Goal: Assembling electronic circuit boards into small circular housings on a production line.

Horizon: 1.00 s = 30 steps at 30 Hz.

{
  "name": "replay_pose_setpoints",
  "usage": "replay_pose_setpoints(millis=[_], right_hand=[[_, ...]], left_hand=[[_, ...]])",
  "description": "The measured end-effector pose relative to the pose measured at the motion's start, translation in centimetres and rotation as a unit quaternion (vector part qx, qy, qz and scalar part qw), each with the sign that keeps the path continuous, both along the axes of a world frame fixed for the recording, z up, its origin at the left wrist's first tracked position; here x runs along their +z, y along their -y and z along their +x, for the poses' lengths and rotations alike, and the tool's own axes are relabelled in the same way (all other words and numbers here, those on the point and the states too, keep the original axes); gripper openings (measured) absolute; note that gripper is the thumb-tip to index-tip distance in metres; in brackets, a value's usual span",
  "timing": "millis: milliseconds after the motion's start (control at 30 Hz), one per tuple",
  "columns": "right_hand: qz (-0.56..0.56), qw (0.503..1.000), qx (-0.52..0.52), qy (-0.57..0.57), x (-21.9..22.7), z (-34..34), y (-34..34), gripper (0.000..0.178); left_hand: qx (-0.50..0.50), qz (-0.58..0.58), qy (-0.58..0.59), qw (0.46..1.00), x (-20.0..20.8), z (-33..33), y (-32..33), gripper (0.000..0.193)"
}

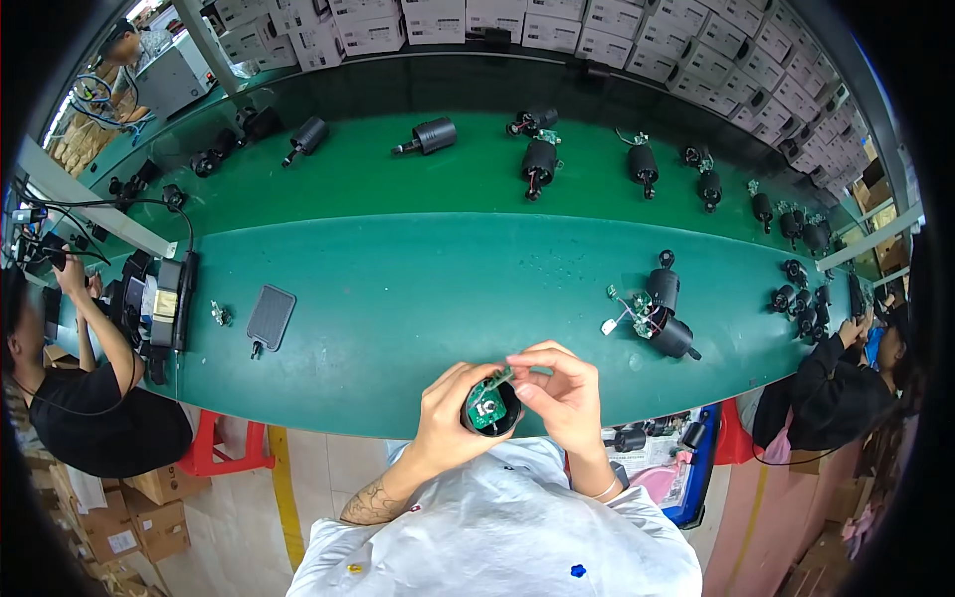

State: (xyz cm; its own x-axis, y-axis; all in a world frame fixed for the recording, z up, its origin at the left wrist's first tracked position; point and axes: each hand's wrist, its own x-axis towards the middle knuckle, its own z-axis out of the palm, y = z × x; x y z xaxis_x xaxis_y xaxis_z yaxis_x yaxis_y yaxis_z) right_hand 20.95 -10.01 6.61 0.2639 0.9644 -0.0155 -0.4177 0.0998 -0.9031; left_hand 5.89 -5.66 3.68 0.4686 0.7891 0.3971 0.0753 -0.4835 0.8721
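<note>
My left hand (444, 420) is wrapped round a black cylindrical housing (510, 416) at the table's front edge, its mouth facing up. Inside the mouth sits a green circuit board (487, 410) with a pale round part on it. A narrower green board (496, 379) stands tilted at the far rim, and the thumb and fingers of my right hand (563, 392) pinch its upper end. Whether the two boards are joined cannot be made out. Farther right on the table lie two black cylinders (664, 289) beside a cluster of small boards and wires (637, 316).
A grey flat tray-like piece (271, 318) and a small board (221, 313) lie at left. More black cylindrical units (434, 135) line the back strip. A blue crate (703, 468) stands below at right. Co-workers sit on both sides, one in a black shirt (99, 413) at left.
</note>
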Motion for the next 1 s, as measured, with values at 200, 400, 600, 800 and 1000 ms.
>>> replay_pose_setpoints(millis=[200, 400, 600, 800, 1000], right_hand=[[0.013, 0.986, 0.043, 0.164, 0.1, 0.6, -0.4, 0.023], [0.075, 0.971, 0.006, 0.226, 1.0, 0.3, -0.2, 0.021], [0.058, 0.96, -0.044, 0.269, 1.6, -0.5, 0.6, 0.022], [0.139, 0.951, -0.035, 0.275, 1.2, -1.4, 0.1, 0.021], [0.181, 0.945, 0.021, 0.271, 1.4, -1.3, -1.1, 0.019]], left_hand=[[-0.002, 0.017, 0.001, 1.0, 0.5, 0.2, -0.2, 0.055], [0.019, 0.054, -0.021, 0.998, 0.0, 0.2, -0.5, 0.06], [0.042, 0.1, 0.006, 0.994, -0.7, -0.1, -1.1, 0.064], [0.033, 0.025, 0.125, 0.991, -1.3, 0.1, -0.8, 0.056], [0.024, -0.016, 0.16, 0.987, -1.5, 0.4, -0.1, 0.05]])
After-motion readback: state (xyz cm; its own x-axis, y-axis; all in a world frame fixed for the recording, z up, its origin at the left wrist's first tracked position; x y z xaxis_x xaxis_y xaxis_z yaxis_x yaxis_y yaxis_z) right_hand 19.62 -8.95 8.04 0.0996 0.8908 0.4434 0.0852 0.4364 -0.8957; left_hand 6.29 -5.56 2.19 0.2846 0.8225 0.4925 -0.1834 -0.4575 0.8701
